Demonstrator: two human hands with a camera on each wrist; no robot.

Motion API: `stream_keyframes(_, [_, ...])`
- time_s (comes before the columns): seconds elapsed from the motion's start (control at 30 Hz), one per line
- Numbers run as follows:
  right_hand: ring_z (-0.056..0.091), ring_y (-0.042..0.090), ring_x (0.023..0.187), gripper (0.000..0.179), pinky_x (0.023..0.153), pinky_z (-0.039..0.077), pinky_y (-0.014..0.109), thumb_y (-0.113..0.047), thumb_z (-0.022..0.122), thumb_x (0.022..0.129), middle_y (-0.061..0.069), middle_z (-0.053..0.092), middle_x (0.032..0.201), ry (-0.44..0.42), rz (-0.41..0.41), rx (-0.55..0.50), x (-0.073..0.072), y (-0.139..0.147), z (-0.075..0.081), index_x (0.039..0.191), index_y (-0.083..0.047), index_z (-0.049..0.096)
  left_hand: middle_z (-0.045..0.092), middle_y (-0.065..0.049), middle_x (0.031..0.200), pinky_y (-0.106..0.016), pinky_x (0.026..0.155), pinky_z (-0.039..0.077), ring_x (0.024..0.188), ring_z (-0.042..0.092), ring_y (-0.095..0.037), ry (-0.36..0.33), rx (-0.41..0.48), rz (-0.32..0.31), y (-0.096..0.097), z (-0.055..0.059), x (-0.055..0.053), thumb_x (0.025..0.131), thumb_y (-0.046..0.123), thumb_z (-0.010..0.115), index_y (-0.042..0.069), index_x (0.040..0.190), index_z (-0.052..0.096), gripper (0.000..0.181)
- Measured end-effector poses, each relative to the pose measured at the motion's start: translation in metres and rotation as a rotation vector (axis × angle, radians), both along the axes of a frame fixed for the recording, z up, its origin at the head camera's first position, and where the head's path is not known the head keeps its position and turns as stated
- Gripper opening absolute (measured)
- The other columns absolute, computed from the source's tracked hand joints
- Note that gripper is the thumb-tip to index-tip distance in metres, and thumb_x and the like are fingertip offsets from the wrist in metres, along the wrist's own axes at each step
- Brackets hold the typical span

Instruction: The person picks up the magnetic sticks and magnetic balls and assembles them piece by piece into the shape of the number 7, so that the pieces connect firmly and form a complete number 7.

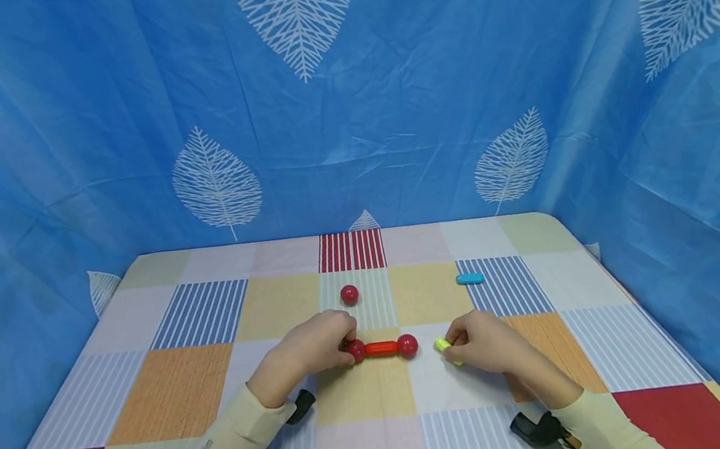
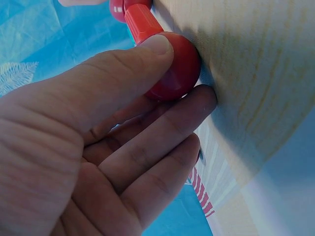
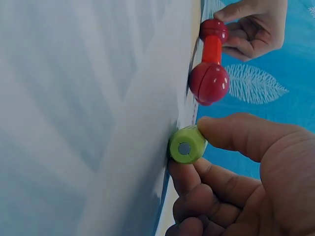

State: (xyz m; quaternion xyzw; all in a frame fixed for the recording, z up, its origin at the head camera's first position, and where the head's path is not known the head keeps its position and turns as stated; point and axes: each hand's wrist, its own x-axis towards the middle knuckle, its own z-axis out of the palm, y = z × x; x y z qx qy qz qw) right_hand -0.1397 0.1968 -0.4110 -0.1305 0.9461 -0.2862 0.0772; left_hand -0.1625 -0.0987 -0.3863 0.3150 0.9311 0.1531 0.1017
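Blue curtain (image 1: 347,121) hangs at twelve o'clock of the surface (image 1: 370,444). Left hand (image 1: 320,340): fingers gripping end ball (image 1: 357,350), nine o'clock of red bar (image 1: 382,349). Right hand (image 1: 487,341): fingers pinching green rod (image 1: 442,345), bar's three o'clock. Blue rod (image 1: 470,279), two o'clock; loose ball (image 1: 349,295), eleven.

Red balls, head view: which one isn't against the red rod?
The single ball lying alone beyond the left hand; the other two balls sit at opposite ends of the red rod.

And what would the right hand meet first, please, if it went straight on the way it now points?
Probably the red ball at the nearer end of the orange-red rod, though the right hand might miss it; depth is unclear.
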Motion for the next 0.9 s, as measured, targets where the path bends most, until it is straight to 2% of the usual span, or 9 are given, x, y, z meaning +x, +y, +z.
stream_keyframes(0.3, [0.053, 0.015, 0.064, 0.007, 0.055, 0.044, 0.031, -0.016, 0.078, 0.079, -0.003, 0.062, 0.072, -0.102, -0.011, -0.108, 0.006, -0.006, -0.001, 0.08, -0.012, 0.072, 0.05, 0.004, 0.065, -0.025, 0.057, 0.039, 0.063, 0.045, -0.011, -0.012, -0.011, 0.004, 0.001, -0.001, 0.0, 0.078, 0.016, 0.083, 0.015, 0.072, 0.06, 0.024])
stream_keyframes(0.7, [0.047, 0.012, 0.049, 0.006, 0.047, 0.035, 0.026, -0.015, 0.073, 0.083, 0.003, 0.062, 0.068, -0.288, -0.046, -0.247, 0.016, -0.015, 0.003, 0.082, -0.009, 0.072, 0.052, 0.005, 0.065, -0.024, 0.058, 0.04, 0.063, 0.046, -0.011, -0.019, -0.018, 0.011, 0.003, 0.0, -0.001, 0.077, 0.016, 0.084, 0.015, 0.073, 0.061, 0.023])
stream_keyframes(0.9, [0.046, 0.01, 0.046, 0.008, 0.046, 0.039, 0.024, -0.013, 0.071, 0.083, 0.004, 0.061, 0.064, -0.34, -0.048, -0.319, 0.016, -0.017, 0.001, 0.079, -0.006, 0.072, 0.054, 0.002, 0.066, -0.025, 0.058, 0.04, 0.063, 0.045, -0.011, 0.0, -0.015, 0.008, 0.002, 0.0, -0.002, 0.077, 0.015, 0.084, 0.015, 0.072, 0.061, 0.023])
